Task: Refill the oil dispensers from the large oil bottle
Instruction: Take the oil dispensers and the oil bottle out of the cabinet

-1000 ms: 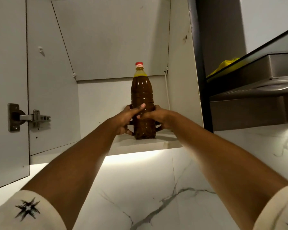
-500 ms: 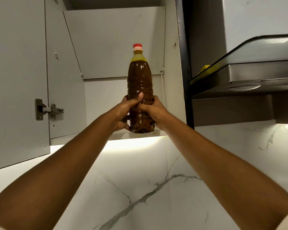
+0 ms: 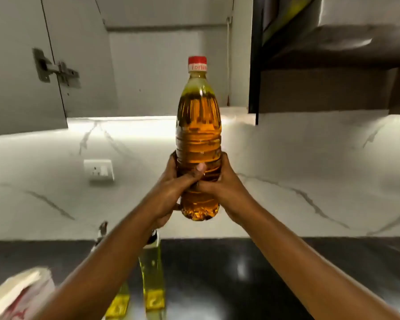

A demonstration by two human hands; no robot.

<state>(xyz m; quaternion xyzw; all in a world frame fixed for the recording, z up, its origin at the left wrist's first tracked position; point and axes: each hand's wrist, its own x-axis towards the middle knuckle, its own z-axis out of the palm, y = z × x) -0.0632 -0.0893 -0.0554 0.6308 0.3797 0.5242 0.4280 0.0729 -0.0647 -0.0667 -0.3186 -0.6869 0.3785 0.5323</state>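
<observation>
A large clear oil bottle (image 3: 198,125) full of amber oil, red cap on, stands upright in mid-air in front of the marble wall. My left hand (image 3: 171,190) and my right hand (image 3: 222,185) both grip its lower half, thumbs meeting at the front. Below, on the dark counter, stand two tall narrow oil dispensers with yellow oil: one (image 3: 152,278) just under my left forearm, the other (image 3: 119,301) lower left, its top hidden by my arm.
The wall cupboard (image 3: 148,65) stands open above, its door (image 3: 16,72) swung out at left. A range hood (image 3: 337,49) juts out at upper right. A wall socket (image 3: 99,170) sits at left. A white packet (image 3: 19,294) lies at bottom left on the dark counter (image 3: 240,273).
Both hands have lifted the bottle off the cupboard shelf and brought it down and toward me; the view tilted down, bringing the counter and dispensers into sight.
</observation>
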